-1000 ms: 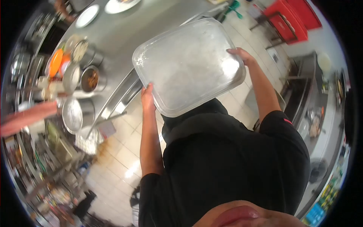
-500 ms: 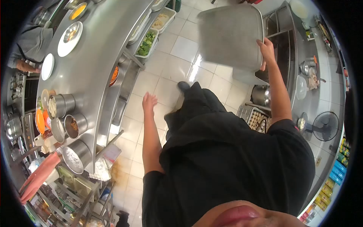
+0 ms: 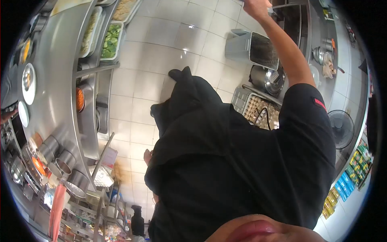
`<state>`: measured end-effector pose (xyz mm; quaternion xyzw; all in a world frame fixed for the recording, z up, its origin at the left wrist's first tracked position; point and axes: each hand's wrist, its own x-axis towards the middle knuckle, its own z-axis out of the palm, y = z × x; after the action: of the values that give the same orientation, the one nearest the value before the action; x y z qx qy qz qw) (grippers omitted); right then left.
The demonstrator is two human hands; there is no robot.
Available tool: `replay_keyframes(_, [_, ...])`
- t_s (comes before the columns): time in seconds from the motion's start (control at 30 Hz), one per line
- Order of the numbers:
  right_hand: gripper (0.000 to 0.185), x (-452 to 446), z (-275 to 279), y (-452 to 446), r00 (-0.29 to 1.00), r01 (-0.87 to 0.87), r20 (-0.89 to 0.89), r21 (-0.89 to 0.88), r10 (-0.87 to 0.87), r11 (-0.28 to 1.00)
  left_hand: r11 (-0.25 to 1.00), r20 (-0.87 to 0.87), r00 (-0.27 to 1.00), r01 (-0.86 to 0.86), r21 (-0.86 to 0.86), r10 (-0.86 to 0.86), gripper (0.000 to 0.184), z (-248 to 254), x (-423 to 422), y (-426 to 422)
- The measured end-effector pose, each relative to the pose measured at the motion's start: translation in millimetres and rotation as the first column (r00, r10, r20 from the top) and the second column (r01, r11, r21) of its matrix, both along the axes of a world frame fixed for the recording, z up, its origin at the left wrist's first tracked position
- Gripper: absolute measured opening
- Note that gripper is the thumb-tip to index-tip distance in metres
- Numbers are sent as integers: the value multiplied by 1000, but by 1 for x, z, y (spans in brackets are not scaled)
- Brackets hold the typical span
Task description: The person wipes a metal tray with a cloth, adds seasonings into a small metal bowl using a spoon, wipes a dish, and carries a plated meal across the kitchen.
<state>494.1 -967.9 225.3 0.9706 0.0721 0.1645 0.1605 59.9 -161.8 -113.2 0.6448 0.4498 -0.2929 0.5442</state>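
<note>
My right hand (image 3: 257, 7) is stretched far forward and cut off by the top edge of the view. Its fingers are mostly out of sight, so I cannot tell whether it holds anything. Nearest below that arm stands a grey bin (image 3: 238, 50) with a dark opening facing the right side. My left hand (image 3: 148, 156) hangs low beside my hip, partly covered by my black clothing. Its few visible fingers are loosely bent and apart, with nothing seen in them.
On the left runs a steel counter (image 3: 60, 52) with plates and pots; broccoli (image 3: 111, 42) sits in a tub on its shelf. To the right are a lidded pot (image 3: 268, 79), egg trays (image 3: 258, 109) and a fan (image 3: 340, 129). A person's arm (image 3: 7, 116) shows at far left.
The flat grey panel in my right hand has gone out of view as that hand moved up and forward. The bin is now uncovered to sight. My left hand has drawn back toward my hip.
</note>
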Motion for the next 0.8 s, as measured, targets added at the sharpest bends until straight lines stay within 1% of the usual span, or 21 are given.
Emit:
replay_keyframes(0.07, [22, -7, -29, -24, 979, -189, 29, -245, 202, 951, 995, -45, 996, -81, -65, 78, 42, 18, 54, -60])
replay_keyframes(0.13, [40, -28, -62, -53, 977, -128, -201, -289, 71, 949, 998, -116, 993, -32, -54, 26, 52, 63, 129, -129])
replay_keyframes(0.17, [49, -48, -82, -73, 952, -104, -306, -317, 3, 943, 995, -1, 996, 85, -58, -86, 51, 89, 163, -158])
replay_keyframes(0.2, [51, -76, -128, -120, 921, -122, -390, -254, 14, 959, 978, 114, 974, 203, -48, -196, 51, 112, 190, -180])
replay_keyframes(0.23, [53, -97, -167, -163, 884, -133, -467, -189, 30, 973, 974, 163, 963, 222, -37, -213, 50, 133, 217, -198])
replay_keyframes(0.27, [43, -114, -164, -166, 804, -109, -587, -299, -92, 948, 970, 215, 949, 243, -24, -232, 50, 151, 238, -212])
replay_keyframes(0.3, [30, -116, -183, -173, 583, 81, -719, -413, -380, 907, 969, 243, 940, 246, 1, -239, 50, 164, 250, -219])
replay_keyframes(0.33, [26, -125, -191, -176, 500, 142, -734, -455, -460, 879, 968, 274, 929, 251, 28, -249, 50, 175, 262, -223])
replay_keyframes(0.37, [22, -134, -197, -179, 535, 185, -715, -421, -451, 888, 964, 304, 915, 260, 58, -265, 49, 182, 271, -224])
replay_keyframes(0.4, [18, -136, -197, -178, 695, 172, -638, -301, -332, 938, 966, 304, 917, 249, 73, -259, 49, 183, 276, -222])
replay_keyframes(0.43, [15, -133, -198, -180, 803, 139, -550, -205, -231, 969, 967, 302, 919, 240, 85, -254, 49, 180, 280, -218])
replay_keyframes(0.47, [12, -131, -200, -182, 841, 124, -508, -156, -187, 980, 966, 289, 921, 243, 94, -260, 49, 179, 279, -215])
replay_keyframes(0.5, [10, -128, -197, -178, 850, 122, -498, -135, -174, 983, 958, 275, 918, 270, 97, -286, 49, 177, 277, -214])
replay_keyframes(0.57, [9, -98, -172, -154, 822, 167, -530, -129, -211, 977, 948, 279, 906, 302, 104, -319, 48, 164, 292, -217])
replay_keyframes(0.6, [10, -82, -162, -139, 805, 184, -550, -123, -221, 975, 945, 308, 894, 314, 91, -326, 48, 170, 303, -230])
replay_keyframes(0.63, [10, -65, -155, -123, 798, 171, -571, -94, -193, 981, 942, 333, 882, 327, 77, -333, 47, 180, 317, -251])
replay_keyframes(0.67, [11, -42, -146, -103, 792, 155, -588, -62, -162, 986, 914, 363, 840, 392, 105, -403, 47, 190, 331, -271])
replay_keyframes(0.7, [11, -22, -126, -73, 804, 71, -588, -50, -87, 996, 880, 390, 792, 454, 138, -469, 46, 199, 346, -291])
replay_keyframes(0.73, [11, -6, -102, -38, 812, -16, -584, -37, -9, 999, 870, 459, 751, 479, 116, -475, 46, 206, 360, -311])
replay_keyframes(0.77, [11, 11, -79, -2, 792, -66, -610, -40, 28, 997, 859, 526, 705, 502, 102, -475, 46, 213, 374, -329])
replay_keyframes(0.8, [12, 26, -56, 33, 772, -123, -632, -42, 69, 992, 810, 596, 602, 567, 149, -531, 48, 222, 388, -345])
